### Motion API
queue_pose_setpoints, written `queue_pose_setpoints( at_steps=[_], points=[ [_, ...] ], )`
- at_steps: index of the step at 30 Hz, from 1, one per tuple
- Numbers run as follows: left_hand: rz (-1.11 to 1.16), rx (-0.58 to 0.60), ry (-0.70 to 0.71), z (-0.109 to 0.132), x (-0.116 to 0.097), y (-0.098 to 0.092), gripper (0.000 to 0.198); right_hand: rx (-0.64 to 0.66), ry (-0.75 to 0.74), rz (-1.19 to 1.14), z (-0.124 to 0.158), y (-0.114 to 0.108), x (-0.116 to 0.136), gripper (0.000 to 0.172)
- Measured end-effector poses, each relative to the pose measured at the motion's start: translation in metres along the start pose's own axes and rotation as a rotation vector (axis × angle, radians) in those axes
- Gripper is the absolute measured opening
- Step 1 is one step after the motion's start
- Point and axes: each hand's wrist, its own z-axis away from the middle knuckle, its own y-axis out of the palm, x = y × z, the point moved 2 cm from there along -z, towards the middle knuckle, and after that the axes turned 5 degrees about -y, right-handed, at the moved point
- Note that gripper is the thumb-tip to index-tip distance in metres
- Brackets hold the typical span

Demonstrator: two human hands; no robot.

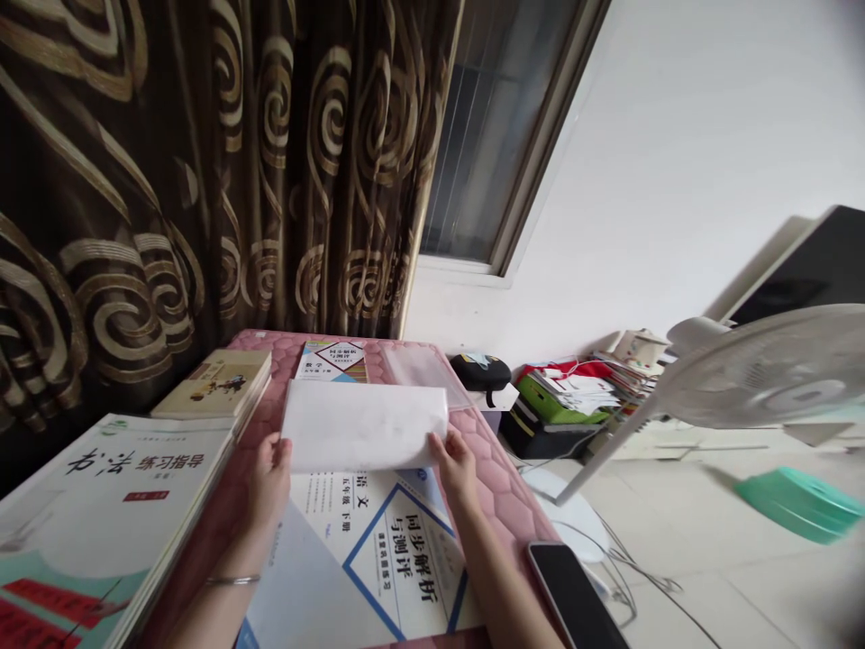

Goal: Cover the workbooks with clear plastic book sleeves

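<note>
Between my hands is a blank white sheet of paper (365, 425), raised above the table and seemingly folded. My left hand (274, 473) pinches its lower left corner; a thin bracelet circles that wrist. At the lower right corner, my right hand (454, 464) grips it with the thumb on top. Beneath the paper and my forearms lies a blue and white workbook (378, 559) with Chinese print. Farther back, a second workbook (334, 359) is partly covered by the paper, and a clear plastic sheet (423, 368) lies beside it.
Stacked books (135, 487) fill the left side of the pink quilted tabletop (506, 487). A phone (574, 595) lies at the right edge. Beyond are a black case (481, 371), a standing fan (763, 379), cables and a green stool (801, 505). A patterned curtain (324, 162) hangs behind.
</note>
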Motion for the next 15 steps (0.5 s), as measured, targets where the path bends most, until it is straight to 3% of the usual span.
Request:
queue_pose_setpoints(
  at_steps=[3, 5, 7, 8, 9, 11, 13, 15],
  points=[
    [-0.252, -0.219, 0.142, 0.012, -0.016, -0.005, 0.044, 0.011, 0.001, 0.009, -0.005, 0.002, -0.002, 0.05],
    [-0.397, -0.227, 0.339, 0.038, -0.028, -0.007, 0.047, 0.009, -0.002, 0.024, -0.008, 0.003, 0.001, 0.051],
    [-0.49, 0.028, 0.611, 0.078, -0.034, -0.005, 0.035, 0.011, 0.002, 0.039, -0.013, 0.003, 0.006, 0.051],
    [-0.544, 0.259, 0.738, 0.1, -0.032, -0.002, 0.029, 0.018, 0.005, 0.045, -0.016, 0.003, 0.009, 0.051],
    [-0.617, 0.479, 0.834, 0.121, -0.028, 0.0, 0.029, 0.028, 0.006, 0.048, -0.018, 0.003, 0.011, 0.051],
    [-0.77, 0.767, 0.938, 0.155, -0.013, 0.001, 0.044, 0.05, 0.005, 0.049, -0.022, 0.005, 0.015, 0.051],
    [-0.89, 0.838, 0.939, 0.171, 0.005, 0.002, 0.058, 0.07, 0.003, 0.047, -0.026, 0.007, 0.017, 0.051],
    [-0.979, 0.765, 0.951, 0.175, 0.019, 0.005, 0.057, 0.087, 0.004, 0.05, -0.028, 0.009, 0.018, 0.051]
  ],
)
